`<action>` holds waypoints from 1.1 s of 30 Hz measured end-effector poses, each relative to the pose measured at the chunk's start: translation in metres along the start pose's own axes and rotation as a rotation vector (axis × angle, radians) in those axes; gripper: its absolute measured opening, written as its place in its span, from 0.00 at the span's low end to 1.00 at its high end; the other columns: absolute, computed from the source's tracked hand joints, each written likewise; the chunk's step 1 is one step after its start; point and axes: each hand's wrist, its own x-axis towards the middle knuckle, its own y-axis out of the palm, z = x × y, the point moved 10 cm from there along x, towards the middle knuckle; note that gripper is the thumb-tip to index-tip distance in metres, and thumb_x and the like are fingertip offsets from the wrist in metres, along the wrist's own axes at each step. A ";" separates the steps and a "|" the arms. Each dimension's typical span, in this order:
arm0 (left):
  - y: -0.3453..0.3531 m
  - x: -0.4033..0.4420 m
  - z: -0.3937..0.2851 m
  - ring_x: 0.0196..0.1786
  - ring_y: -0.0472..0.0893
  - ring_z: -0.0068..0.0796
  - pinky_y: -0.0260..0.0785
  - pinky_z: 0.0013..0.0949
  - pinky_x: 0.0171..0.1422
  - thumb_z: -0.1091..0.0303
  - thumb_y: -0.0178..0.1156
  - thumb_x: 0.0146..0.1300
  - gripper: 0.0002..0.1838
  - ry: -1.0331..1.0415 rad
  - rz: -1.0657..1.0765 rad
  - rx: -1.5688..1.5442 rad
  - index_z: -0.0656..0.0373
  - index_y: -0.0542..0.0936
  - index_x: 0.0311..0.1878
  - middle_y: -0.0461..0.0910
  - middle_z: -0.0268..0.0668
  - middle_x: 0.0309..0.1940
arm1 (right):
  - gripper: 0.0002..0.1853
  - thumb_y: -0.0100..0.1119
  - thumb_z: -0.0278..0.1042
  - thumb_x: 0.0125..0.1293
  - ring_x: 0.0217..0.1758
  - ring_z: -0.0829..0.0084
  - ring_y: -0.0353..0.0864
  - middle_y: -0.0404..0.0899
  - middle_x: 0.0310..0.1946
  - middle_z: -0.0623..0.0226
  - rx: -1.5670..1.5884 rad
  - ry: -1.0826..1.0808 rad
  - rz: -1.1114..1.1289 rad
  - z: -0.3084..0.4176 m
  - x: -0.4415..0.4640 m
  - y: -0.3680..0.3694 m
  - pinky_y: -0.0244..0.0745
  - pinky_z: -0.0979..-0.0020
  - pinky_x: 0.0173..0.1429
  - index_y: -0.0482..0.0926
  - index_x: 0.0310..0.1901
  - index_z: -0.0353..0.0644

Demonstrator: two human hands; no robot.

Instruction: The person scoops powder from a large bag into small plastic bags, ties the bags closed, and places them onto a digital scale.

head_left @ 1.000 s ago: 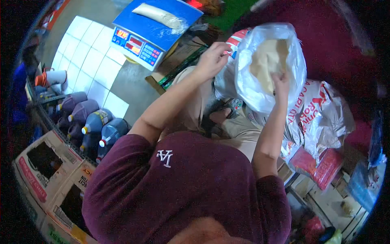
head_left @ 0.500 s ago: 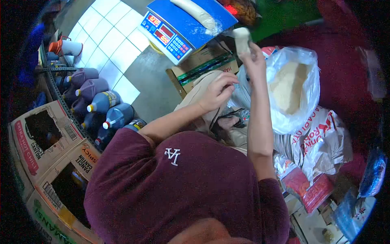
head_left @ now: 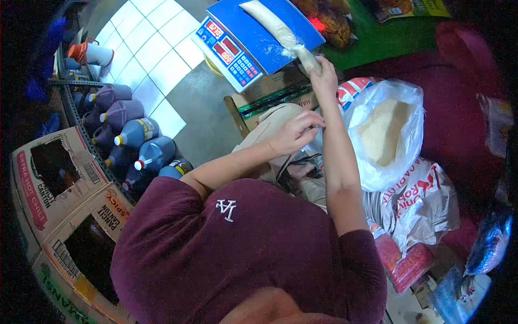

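Note:
My right hand [head_left: 322, 78] is closed around a pale, tube-shaped thing [head_left: 308, 60] whose exact kind I cannot make out. Its far end meets the lower end of a long, narrow plastic bag of pale powder [head_left: 267, 22]. That bag lies across the blue platform of a digital scale [head_left: 233, 15], with spilled powder by its end. With fingers loosely bent and apart, my left hand [head_left: 294, 132] is beside my right forearm and holds nothing visible. Right of that forearm stands a large open plastic bag [head_left: 415, 100] with pale powder [head_left: 383, 129] inside.
Capped jugs [head_left: 137, 132] line a rack at the left. Torn cardboard boxes [head_left: 81, 216] stand in front of them. A cardboard box [head_left: 272, 105] sits below the scale. At the lower right are a printed white sack [head_left: 421, 200] and red packets [head_left: 407, 264].
My right hand has come down and left with the tube-shaped thing, which has swung from upright to its end at the bag on the scale. My left hand has shifted slightly right.

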 end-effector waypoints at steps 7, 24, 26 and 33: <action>0.000 0.000 0.000 0.51 0.75 0.38 0.67 0.36 0.57 0.78 0.53 0.61 0.10 0.008 0.001 -0.010 0.63 0.76 0.45 0.75 0.41 0.46 | 0.20 0.59 0.40 0.58 0.52 0.58 0.77 0.77 0.51 0.63 -0.183 -0.105 0.042 0.027 0.016 -0.001 0.71 0.51 0.51 0.76 0.54 0.53; 0.002 0.000 -0.003 0.47 0.76 0.41 0.69 0.38 0.53 0.76 0.53 0.60 0.09 0.026 -0.020 -0.020 0.63 0.76 0.44 0.75 0.42 0.42 | 0.14 0.52 0.35 0.60 0.50 0.55 0.80 0.78 0.47 0.60 -0.779 -0.139 0.343 0.086 0.059 0.001 0.73 0.49 0.50 0.77 0.49 0.52; 0.000 0.001 -0.001 0.47 0.76 0.42 0.69 0.38 0.53 0.76 0.53 0.60 0.09 0.022 -0.019 -0.048 0.63 0.76 0.44 0.75 0.43 0.42 | 0.15 0.52 0.35 0.61 0.51 0.55 0.80 0.78 0.48 0.60 -0.760 -0.133 0.334 0.087 0.061 0.000 0.73 0.49 0.50 0.77 0.49 0.52; 0.005 0.002 -0.001 0.47 0.76 0.41 0.69 0.37 0.53 0.76 0.53 0.59 0.09 0.051 -0.006 -0.008 0.63 0.76 0.43 0.75 0.42 0.41 | 0.15 0.52 0.35 0.60 0.51 0.55 0.79 0.78 0.48 0.60 -0.712 -0.124 0.319 0.094 0.068 0.000 0.71 0.48 0.52 0.78 0.49 0.51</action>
